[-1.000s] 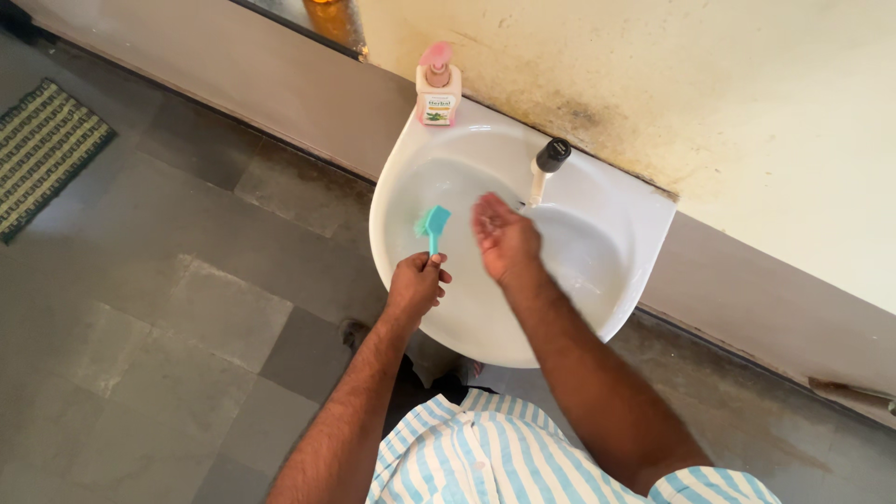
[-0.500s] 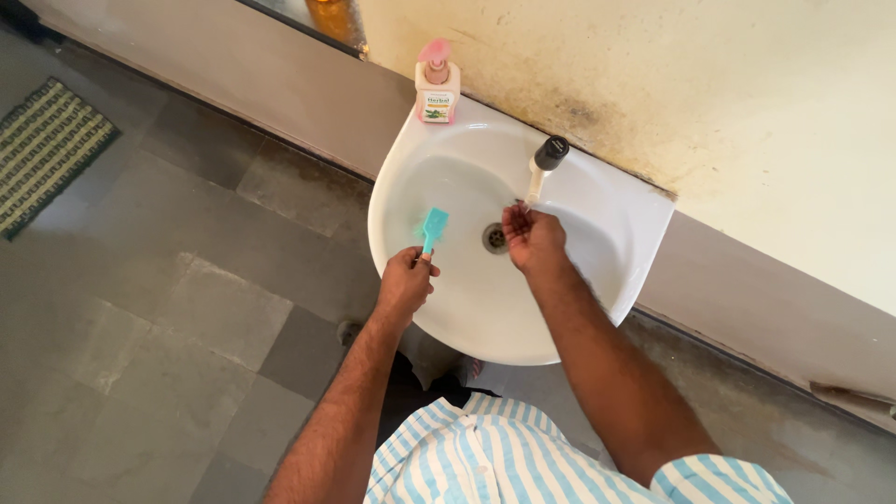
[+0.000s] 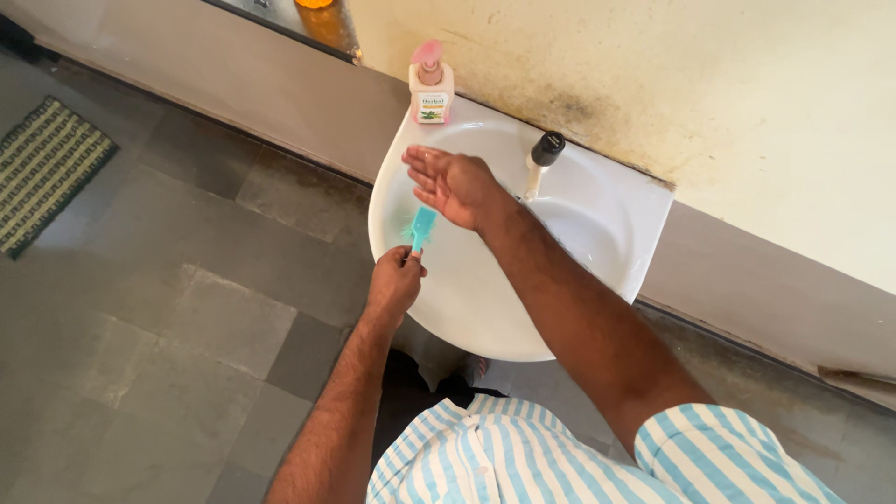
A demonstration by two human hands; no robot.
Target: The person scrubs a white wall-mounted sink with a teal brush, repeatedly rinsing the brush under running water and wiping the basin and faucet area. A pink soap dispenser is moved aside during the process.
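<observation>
Left hand (image 3: 396,280) is clenched round the lower end of a small turquoise plastic brush (image 3: 423,227), w/ the brush standing up out of the fist over the left part of the round white ceramic wall-hung basin (image 3: 616,210). Brush's long axis runs from the fist up and slightly right, bristle end towards the wall; bristles are blurred, so can't tell which way they face.

Right hand (image 3: 452,182) holds nothing: palm up, fingers spread loosely, hanging over the basin just beyond the brush tip, near but prob. not touching it. So the brush head lies directly below-left of that open palm, and the right hand is the nearer one to the bristle end.

Past the fingertips, on the basin's back rim, stands a pump bottle of pale soap w/ pink top (image 3: 430,84). A black-knobbed tap (image 3: 542,156) sits to the right of the wrist. Grey tiled floor (image 3: 187,308) below.
</observation>
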